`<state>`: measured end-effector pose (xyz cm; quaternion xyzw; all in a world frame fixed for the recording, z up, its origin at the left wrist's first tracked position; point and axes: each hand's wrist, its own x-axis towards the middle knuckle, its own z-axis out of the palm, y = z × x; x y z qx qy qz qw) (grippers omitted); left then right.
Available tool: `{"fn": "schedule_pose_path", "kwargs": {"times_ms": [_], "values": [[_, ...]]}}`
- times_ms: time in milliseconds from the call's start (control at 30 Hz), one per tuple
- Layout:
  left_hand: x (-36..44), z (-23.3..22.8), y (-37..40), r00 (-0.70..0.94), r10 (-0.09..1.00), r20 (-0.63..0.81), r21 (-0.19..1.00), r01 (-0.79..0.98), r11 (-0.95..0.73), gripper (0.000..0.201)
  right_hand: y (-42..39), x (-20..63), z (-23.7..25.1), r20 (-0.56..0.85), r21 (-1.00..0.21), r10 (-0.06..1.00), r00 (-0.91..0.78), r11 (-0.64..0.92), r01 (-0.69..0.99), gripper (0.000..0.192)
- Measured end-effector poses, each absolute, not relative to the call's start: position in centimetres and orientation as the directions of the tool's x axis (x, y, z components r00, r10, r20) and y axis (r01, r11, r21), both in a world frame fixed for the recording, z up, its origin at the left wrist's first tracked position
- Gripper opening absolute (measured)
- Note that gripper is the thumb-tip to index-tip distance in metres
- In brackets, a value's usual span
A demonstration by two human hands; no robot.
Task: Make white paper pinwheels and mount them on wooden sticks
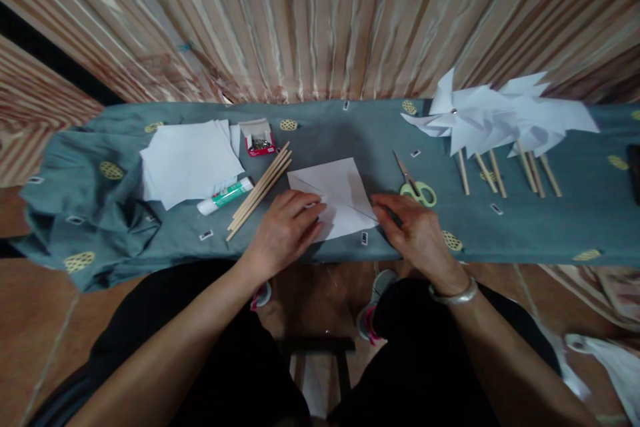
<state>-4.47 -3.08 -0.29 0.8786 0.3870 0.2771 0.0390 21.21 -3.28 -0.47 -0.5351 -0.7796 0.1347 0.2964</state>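
While flat on the paper square (336,195), left hand (286,230) and right hand (413,230), fingers loosely spread, grasping nothing.

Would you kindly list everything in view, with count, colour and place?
paper sheet: one, white, creased, table centre, under both hands
paper stack: one pile, white, left
glue stick: one, white and green, below the stack
small box: one, red and white, open, behind the sticks
wooden sticks: several, tan, left of the sheet
scissors: one, green-handled, right of the sheet
pinwheels: several, white on tan sticks, far right
tablecloth: one, teal, patterned
curtain: striped, behind
bracelet: one, silver, right wrist
left hand: on the sheet
right hand: at the sheet's right corner
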Motion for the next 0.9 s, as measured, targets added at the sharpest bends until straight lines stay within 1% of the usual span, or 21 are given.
{"fn": "schedule_pose_path", "kwargs": {"times_ms": [100, 200, 333, 433, 533, 600, 667, 800, 900], "values": [[-3.1, -0.6, -4.2, 0.638, 0.679, 0.363, 0.226, 0.647, -0.728, 0.02, -3.1, 20.8, -0.9, 0.348, -0.512, 0.881, -0.322, 0.466, 0.722, 0.027], [-2.3, -0.9, -4.4, 0.669, 0.683, 0.295, 0.18, 0.663, -0.727, 0.016, -3.0, 20.4, -1.3, 0.352, -0.503, 0.868, -0.35, 0.491, 0.711, 0.028], [-2.3, -0.8, -4.3, 0.69, 0.662, 0.294, 0.114, 0.662, -0.741, 0.013, -3.0, 20.2, -1.4, 0.349, -0.515, 0.87, -0.348, 0.488, 0.704, 0.027], [-2.7, -0.5, -4.6, 0.707, 0.648, 0.283, 0.083, 0.655, -0.751, 0.012, -3.0, 20.5, -1.3, 0.348, -0.554, 0.872, -0.345, 0.488, 0.675, 0.03], [-3.6, -0.3, -4.9, 0.705, 0.651, 0.283, 0.116, 0.648, -0.752, 0.016, -3.1, 21.1, -1.1, 0.326, -0.594, 0.865, -0.382, 0.502, 0.629, 0.041], [-4.3, -0.2, -5.1, 0.685, 0.661, 0.307, 0.161, 0.647, -0.746, 0.018, -3.3, 21.3, -0.9, 0.288, -0.603, 0.856, -0.43, 0.511, 0.613, 0.048], [-4.9, -0.2, -5.2, 0.66, 0.67, 0.339, 0.19, 0.649, -0.736, 0.018, -3.7, 21.3, -0.7, 0.237, -0.606, 0.845, -0.48, 0.514, 0.607, 0.05], [-5.5, -0.5, -5.3, 0.636, 0.672, 0.379, 0.214, 0.647, -0.732, 0.018, -4.5, 20.6, -0.7, 0.158, -0.617, 0.82, -0.55, 0.517, 0.594, 0.048], [-5.4, -0.6, -5.3, 0.635, 0.672, 0.382, 0.228, 0.64, -0.734, 0.017, -4.6, 20.2, -0.8, 0.145, -0.671, 0.825, -0.547, 0.488, 0.558, 0.036]]}}
